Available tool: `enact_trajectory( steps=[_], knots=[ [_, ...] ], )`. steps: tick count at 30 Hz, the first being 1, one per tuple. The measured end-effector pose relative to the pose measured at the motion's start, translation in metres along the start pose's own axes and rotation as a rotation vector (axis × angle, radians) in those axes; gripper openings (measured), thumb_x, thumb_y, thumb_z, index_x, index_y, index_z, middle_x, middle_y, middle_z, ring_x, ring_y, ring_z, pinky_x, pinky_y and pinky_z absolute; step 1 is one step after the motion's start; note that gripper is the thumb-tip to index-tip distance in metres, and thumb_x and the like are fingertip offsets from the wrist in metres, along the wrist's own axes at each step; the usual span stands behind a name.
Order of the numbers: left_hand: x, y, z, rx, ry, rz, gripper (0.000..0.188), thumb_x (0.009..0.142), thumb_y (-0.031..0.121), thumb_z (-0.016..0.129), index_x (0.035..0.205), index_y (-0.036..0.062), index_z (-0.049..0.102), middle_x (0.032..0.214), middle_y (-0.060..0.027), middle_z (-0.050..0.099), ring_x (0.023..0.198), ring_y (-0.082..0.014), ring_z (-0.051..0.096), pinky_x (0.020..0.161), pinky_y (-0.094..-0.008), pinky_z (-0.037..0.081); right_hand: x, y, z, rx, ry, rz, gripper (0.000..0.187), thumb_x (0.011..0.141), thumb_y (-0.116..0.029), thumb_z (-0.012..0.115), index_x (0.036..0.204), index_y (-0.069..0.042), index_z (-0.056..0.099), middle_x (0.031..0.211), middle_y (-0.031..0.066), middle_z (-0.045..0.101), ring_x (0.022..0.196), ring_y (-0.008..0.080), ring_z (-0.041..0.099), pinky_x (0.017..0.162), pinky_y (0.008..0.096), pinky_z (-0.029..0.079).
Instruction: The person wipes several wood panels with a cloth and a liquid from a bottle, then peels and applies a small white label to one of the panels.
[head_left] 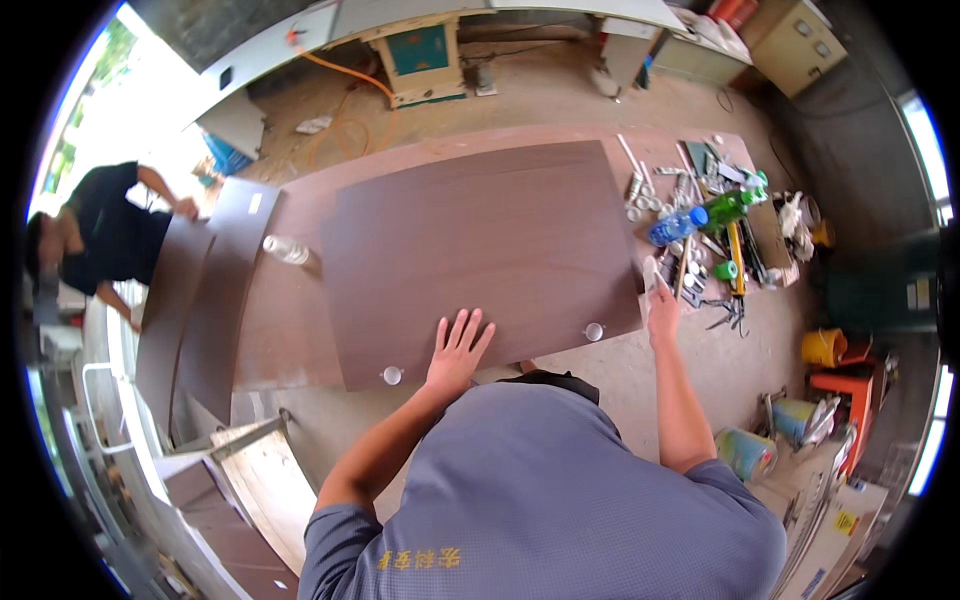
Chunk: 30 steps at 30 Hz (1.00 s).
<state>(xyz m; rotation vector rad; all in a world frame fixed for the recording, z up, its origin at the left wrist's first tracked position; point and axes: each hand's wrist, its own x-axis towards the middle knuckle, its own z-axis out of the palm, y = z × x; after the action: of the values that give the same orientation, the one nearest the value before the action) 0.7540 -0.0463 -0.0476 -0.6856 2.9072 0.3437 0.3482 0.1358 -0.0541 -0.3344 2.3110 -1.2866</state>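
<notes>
A large dark brown panel (pixel 480 255) lies flat on the worktable. My left hand (pixel 459 350) rests on its near edge with fingers spread, holding nothing. At the panel's right edge, my right hand (pixel 662 305) is closed around a narrow whitish object (pixel 651 272) whose kind I cannot make out. Two small round light fittings sit along the near side of the panel, a left fitting (pixel 392 375) and a right fitting (pixel 594 331). Beyond the left edge of the panel is a clear-and-white bottle (pixel 286 249).
Bottles, one blue (pixel 678 226) and one green (pixel 728 208), lie among scattered tools on the table's right end. At left, another person (pixel 110 225) handles long brown boards (pixel 225 285). Paint cans (pixel 746 453) stand on the floor at lower right. An orange hose (pixel 350 72) crosses the far floor.
</notes>
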Motion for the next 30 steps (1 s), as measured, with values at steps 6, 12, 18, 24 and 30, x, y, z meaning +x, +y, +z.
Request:
enact_trajectory(
  steps=[6,12,18,24,30],
  knots=[
    [-0.009,0.004,-0.123,-0.129,-0.08,0.052,0.079,0.084,0.006,0.065,0.16,0.0123,0.043,0.168,-0.0191,0.033,0.156,-0.0395,0.03,0.127,-0.0559,0.025,-0.008,0.065,-0.085,0.984,-0.044,0.191,0.051,0.101,-0.012,0.057,0.151,-0.01,0.056,0.135,0.0079,0.069,0.119,0.0222,0.067,0.099,0.0344,0.055],
    [0.065,-0.07,-0.355,-0.166,0.09,-0.274,0.044,0.094,0.023,0.071,0.134,0.0051,0.07,0.125,-0.0194,0.075,0.117,-0.0342,0.072,0.105,-0.043,0.054,-0.068,0.092,-0.113,1.279,-0.029,0.328,0.039,0.098,-0.017,0.062,0.136,-0.007,0.062,0.133,0.0099,0.07,0.117,0.0265,0.069,0.101,0.0401,0.056],
    [0.224,-0.192,-0.365,0.136,0.391,-0.367,0.063,0.102,0.064,0.056,0.093,0.003,0.071,0.085,-0.0227,0.072,0.092,-0.046,0.068,0.081,-0.052,0.052,-0.094,0.085,-0.067,1.318,-0.213,0.377,0.046,0.097,-0.018,0.063,0.14,-0.004,0.059,0.133,0.0112,0.069,0.118,0.0289,0.069,0.103,0.0426,0.055],
    [0.275,-0.285,-0.265,-0.133,0.247,-0.217,0.07,0.104,0.063,0.053,0.091,-0.0043,0.07,0.085,-0.0301,0.065,0.089,-0.0468,0.068,0.079,-0.0507,0.049,-0.091,0.008,-0.054,1.025,-0.067,0.285,0.066,0.096,-0.005,0.056,0.16,-0.002,0.042,0.155,0.0139,0.054,0.139,0.0289,0.056,0.117,0.0411,0.045],
    [0.266,-0.292,-0.13,-0.157,0.132,-0.33,0.066,0.103,0.06,0.055,0.124,-0.0005,0.069,0.116,-0.0285,0.069,0.114,-0.0421,0.067,0.1,-0.0484,0.049,-0.003,-0.046,0.01,-0.313,-0.09,-0.555,0.061,0.094,-0.002,0.053,0.154,0.002,0.048,0.165,0.0191,0.043,0.157,0.0313,0.035,0.129,0.0402,0.027]
  ],
)
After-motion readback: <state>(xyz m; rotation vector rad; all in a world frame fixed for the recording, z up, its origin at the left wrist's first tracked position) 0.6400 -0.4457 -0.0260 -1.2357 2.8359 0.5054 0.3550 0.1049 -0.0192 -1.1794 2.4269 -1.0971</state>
